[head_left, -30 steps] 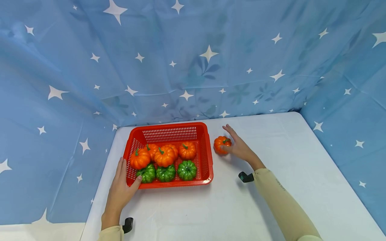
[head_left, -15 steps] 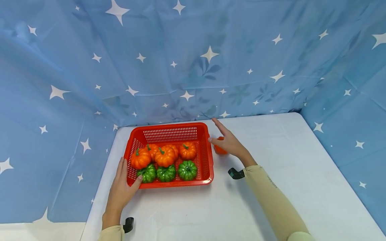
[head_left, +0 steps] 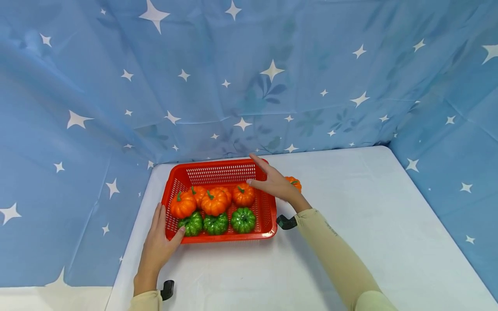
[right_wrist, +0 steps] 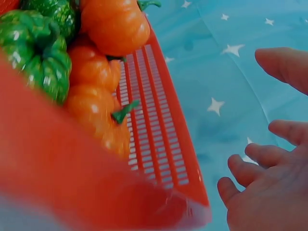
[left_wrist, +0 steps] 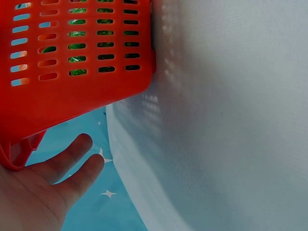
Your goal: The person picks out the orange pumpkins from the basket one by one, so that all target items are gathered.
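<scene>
A red plastic basket (head_left: 218,164) holds several small orange pumpkins (head_left: 214,202) and three green pumpkins (head_left: 243,220). My left hand (head_left: 158,244) rests at its near left corner, fingers along the left side and thumb by the front rim. In the left wrist view two fingers (left_wrist: 79,178) stretch past the basket's rim. My right hand (head_left: 274,183) is over the basket's right side, fingers spread and nothing in it. Another orange pumpkin (head_left: 294,183) sits on the table right of the basket, partly hidden behind that hand.
A white-covered table (head_left: 369,207) carries the basket on its left half. Blue curtains (head_left: 241,77) with white stars stand behind the table and at both sides. A black wrist camera (head_left: 286,222) juts from the right sleeve.
My right hand has moved left from beside the loose orange pumpkin to over the basket's right side. That pumpkin stays on the table. My left hand keeps its place.
</scene>
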A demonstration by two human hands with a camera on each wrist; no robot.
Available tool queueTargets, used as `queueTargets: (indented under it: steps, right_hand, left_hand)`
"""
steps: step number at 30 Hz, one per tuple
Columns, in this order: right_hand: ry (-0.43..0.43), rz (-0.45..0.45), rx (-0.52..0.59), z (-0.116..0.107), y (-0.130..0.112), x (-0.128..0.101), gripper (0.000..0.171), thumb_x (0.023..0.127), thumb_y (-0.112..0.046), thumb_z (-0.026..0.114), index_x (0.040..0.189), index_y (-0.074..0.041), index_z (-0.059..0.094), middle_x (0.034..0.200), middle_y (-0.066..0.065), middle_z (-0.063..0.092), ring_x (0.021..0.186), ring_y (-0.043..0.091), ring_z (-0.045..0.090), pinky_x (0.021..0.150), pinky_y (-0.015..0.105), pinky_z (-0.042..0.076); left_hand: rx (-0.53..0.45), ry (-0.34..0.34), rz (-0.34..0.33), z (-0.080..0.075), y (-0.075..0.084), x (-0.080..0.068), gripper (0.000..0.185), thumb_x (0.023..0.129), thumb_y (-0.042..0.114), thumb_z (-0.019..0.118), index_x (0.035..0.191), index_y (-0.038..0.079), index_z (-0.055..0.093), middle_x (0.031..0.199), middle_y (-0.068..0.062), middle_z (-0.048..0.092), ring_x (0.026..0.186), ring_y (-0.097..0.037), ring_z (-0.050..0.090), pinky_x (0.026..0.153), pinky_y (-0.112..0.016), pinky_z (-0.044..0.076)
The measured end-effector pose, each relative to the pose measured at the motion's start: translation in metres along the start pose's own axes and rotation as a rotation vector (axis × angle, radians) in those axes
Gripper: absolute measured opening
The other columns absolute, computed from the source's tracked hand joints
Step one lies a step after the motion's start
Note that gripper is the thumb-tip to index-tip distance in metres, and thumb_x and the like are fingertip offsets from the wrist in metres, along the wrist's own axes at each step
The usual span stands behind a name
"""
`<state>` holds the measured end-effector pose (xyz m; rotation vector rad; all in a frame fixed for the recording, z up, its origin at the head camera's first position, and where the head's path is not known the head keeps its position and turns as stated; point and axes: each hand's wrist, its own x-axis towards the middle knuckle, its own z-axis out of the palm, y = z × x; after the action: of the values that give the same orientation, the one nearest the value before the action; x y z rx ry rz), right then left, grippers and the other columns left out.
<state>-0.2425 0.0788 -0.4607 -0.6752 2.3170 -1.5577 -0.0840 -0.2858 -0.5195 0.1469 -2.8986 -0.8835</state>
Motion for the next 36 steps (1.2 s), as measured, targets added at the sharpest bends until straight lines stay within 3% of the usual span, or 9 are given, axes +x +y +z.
queueTargets:
  steps: [7,12,18,26,36]
  right_hand:
    - [-0.07,-0.046,-0.099,0.015,-0.009,0.015,0.084,0.086,-0.056,0.065,0.154,-0.045,0.015,0.159,-0.019,0.016,0.147,0.017,0.021,0.113,0.058,0.027]
    - [-0.113,-0.058,-0.148,0.025,-0.01,0.024,0.086,0.085,-0.057,0.066,0.155,-0.042,0.017,0.159,-0.018,0.019,0.145,0.016,0.025,0.113,0.055,0.029]
    - [-0.178,-0.05,-0.133,0.038,-0.008,0.027,0.089,0.085,-0.058,0.066,0.157,-0.034,0.019,0.159,-0.017,0.018,0.146,0.016,0.023,0.114,0.053,0.028]
    - [-0.236,-0.049,-0.133,0.053,-0.01,0.031,0.086,0.087,-0.054,0.066,0.156,-0.035,0.019,0.159,-0.02,0.016,0.146,0.012,0.02,0.115,0.048,0.027]
    - [-0.303,-0.022,-0.156,0.063,-0.008,0.036,0.09,0.084,-0.057,0.067,0.157,-0.034,0.019,0.16,-0.015,0.019,0.145,0.016,0.025,0.114,0.052,0.029]
  left_hand:
    - [0.002,0.004,0.01,0.001,-0.002,0.001,0.093,0.091,0.046,0.061,0.159,0.018,0.005,0.165,0.002,0.0,0.143,-0.041,0.025,0.101,-0.071,0.032]
    - [-0.006,-0.005,0.005,0.003,-0.002,0.002,0.093,0.091,0.048,0.061,0.159,0.019,0.005,0.165,0.003,0.0,0.144,-0.04,0.024,0.102,-0.07,0.031]
    - [-0.004,-0.013,-0.017,0.002,-0.001,-0.002,0.093,0.091,0.048,0.062,0.159,0.019,0.004,0.165,0.003,0.0,0.143,-0.041,0.025,0.101,-0.071,0.032]
    - [-0.012,-0.007,-0.009,0.0,-0.001,0.0,0.094,0.091,0.048,0.062,0.159,0.018,0.004,0.165,0.002,0.0,0.144,-0.04,0.024,0.102,-0.07,0.032]
    - [-0.003,-0.007,0.0,-0.001,-0.001,0.001,0.093,0.091,0.047,0.061,0.159,0.018,0.005,0.165,0.004,-0.001,0.144,-0.041,0.024,0.102,-0.071,0.03]
